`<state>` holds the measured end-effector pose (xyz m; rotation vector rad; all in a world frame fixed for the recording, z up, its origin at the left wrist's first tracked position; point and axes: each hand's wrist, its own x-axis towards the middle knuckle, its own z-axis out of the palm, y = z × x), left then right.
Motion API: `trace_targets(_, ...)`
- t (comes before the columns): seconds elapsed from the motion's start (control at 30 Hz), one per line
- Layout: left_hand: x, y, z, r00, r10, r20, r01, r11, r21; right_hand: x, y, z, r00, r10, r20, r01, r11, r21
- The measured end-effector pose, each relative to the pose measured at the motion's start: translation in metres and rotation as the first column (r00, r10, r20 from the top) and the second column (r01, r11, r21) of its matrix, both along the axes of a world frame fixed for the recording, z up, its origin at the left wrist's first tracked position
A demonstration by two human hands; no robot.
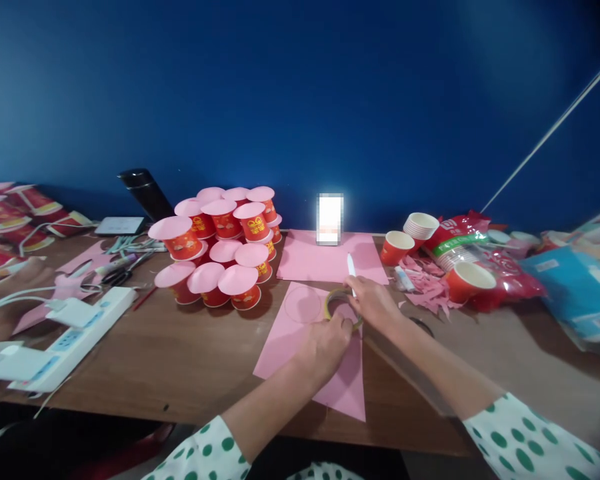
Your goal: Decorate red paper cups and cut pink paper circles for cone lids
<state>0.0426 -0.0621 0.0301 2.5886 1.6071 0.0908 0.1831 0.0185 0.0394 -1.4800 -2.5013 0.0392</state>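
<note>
A pink sheet of paper (285,347) lies aslant on the table before me, with a drawn circle (303,305) at its upper left. Beside that circle, a roll of tape (329,303) rests flat on the sheet. My left hand (325,347) is closed on the near rim of the roll, pressing it to the paper. In my right hand (373,301) is a white pen (351,265), pointing upward and gripped by closed fingers at the roll's right side. The pen's lower end is partly hidden by the fingers and roll.
Several red paper cups (220,220) with pink discs stand stacked at left. A lit phone (329,220) leans behind more pink paper (300,257). Orange cups (397,247), paper scraps (430,283) and a red bag (457,233) lie right. A power strip (75,340) and another person's hand (17,293) are left.
</note>
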Motion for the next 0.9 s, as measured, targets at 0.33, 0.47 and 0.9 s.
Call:
trace_targets(0.33, -0.001, -0.001, 0.001, 1.0, 0.01, -0.02, -0.011, 1.0, -0.014, -0.002, -0.001, 0.002, 1.0, 0.003, -0.003, -0.003, 1.0, -0.012)
trace_targets(0.47, -0.003, 0.001, -0.005, 1.0, 0.009, 0.011, -0.009, 1.0, 0.016, -0.002, -0.001, 0.003, 1.0, -0.006, -0.004, 0.006, 1.0, -0.023)
trace_targets(0.9, -0.003, 0.003, -0.016, 0.996, 0.001, 0.09, -0.008, 0.997, 0.075, -0.004, -0.003, 0.002, 1.0, -0.022, -0.007, 0.022, 0.999, -0.036)
